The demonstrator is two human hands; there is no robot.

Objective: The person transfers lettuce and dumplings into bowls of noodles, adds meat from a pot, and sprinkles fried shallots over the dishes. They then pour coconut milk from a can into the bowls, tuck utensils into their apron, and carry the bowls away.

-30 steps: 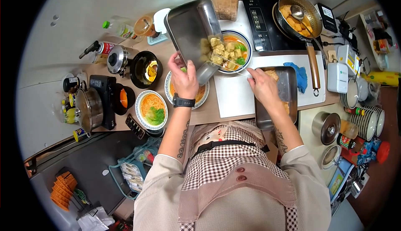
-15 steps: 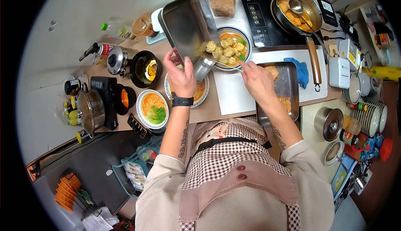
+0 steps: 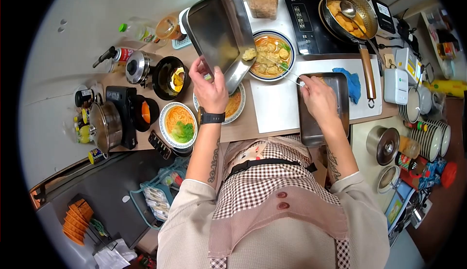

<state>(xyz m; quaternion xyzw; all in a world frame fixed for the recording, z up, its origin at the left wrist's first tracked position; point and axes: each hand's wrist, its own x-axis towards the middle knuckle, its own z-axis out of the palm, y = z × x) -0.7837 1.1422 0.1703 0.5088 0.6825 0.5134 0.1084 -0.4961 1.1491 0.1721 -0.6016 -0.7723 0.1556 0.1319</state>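
My left hand [image 3: 211,88] is closed on the edge of a deep metal tray [image 3: 219,28], tilted over the counter. A single yellowish dumpling [image 3: 249,54] is at the tray's lower right corner. Beside that corner stands a blue-rimmed bowl [image 3: 272,77] of orange soup with dumplings and greens. My right hand [image 3: 318,98] grips a thin metal utensil [image 3: 288,72] that reaches across this bowl; its far end is hard to make out. Under my right hand lies a second metal tray [image 3: 311,135], partly hidden by my forearm.
Noodle bowls, one topped with lettuce [image 3: 183,131], sit left of my left wrist. A pan [image 3: 372,79] with a ladle rests on the induction cooker [image 3: 297,16]. A blue cloth [image 3: 353,86], a black bowl [image 3: 158,85] and a lidded pot [image 3: 137,69] are around.
My right hand has moved right and slightly down with the utensil. The clump of dumplings at the tray's corner is down to one. My left hand stays nearly still.
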